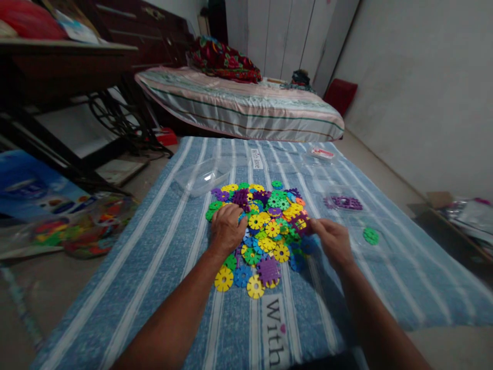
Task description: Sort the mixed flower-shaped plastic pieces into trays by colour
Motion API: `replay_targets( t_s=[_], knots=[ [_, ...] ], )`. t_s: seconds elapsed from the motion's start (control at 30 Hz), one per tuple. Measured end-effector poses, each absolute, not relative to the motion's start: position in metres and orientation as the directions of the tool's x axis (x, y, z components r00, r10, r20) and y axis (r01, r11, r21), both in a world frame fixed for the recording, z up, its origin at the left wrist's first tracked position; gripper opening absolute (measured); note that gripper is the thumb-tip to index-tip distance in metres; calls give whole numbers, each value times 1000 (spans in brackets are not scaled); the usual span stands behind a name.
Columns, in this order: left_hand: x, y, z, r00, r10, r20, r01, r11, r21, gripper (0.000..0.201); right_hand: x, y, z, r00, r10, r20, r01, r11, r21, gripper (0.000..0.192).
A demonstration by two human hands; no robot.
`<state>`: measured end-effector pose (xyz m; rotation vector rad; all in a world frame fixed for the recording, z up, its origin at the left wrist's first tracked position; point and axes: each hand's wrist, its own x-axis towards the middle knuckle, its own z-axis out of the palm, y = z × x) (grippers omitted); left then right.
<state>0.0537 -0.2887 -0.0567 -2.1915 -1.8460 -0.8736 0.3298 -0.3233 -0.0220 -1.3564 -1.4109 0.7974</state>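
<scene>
A pile of notched plastic discs (265,228) in yellow, green, blue and purple lies on the striped cloth. At its left side, my left hand (228,228) rests on the pieces with curled fingers; what they hold, if anything, is hidden. My right hand (333,241) is at the right side of the pile, thumb and fingers pinching the edge of a purple square grid piece (300,223). Another purple square piece (268,271) lies at the near side of the pile, beside a yellow disc (224,278).
Beyond the pile stands a clear plastic box (202,177). To the right, clear trays hold purple pieces (346,202) and a green disc (371,236). A small clear pack (322,153) lies at the far right. A bed (246,110) adjoins the far edge; a sewing-machine table (69,49) stands left.
</scene>
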Motion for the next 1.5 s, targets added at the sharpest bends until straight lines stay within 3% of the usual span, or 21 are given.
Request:
replay_targets(
  t_s=[0.1,0.2,0.33,0.63,0.87,1.23,1.5],
  knots=[
    [52,-288,-57,86,846,526,939,-245,241,21,358,-297,-6,181,918,354,551,203,-809,43],
    [51,-287,-57,93,834,544,938,-256,232,21,390,-271,10,292,799,526,744,156,-650,44],
    [50,-287,-57,100,822,560,937,-268,226,20,412,-256,11,431,643,633,810,33,-586,46],
    [52,-288,-57,89,839,536,939,-251,236,21,344,-312,-40,81,812,578,721,353,-597,29],
    [53,-288,-58,77,853,516,937,-238,254,21,310,-342,-51,-196,805,559,687,520,-507,24],
    [52,-287,-57,87,841,535,934,-255,249,23,298,-354,-55,-297,738,605,686,606,-402,20],
    [54,-288,-56,76,851,520,936,-240,256,22,295,-370,-56,-393,732,557,588,666,-460,16]
  ],
)
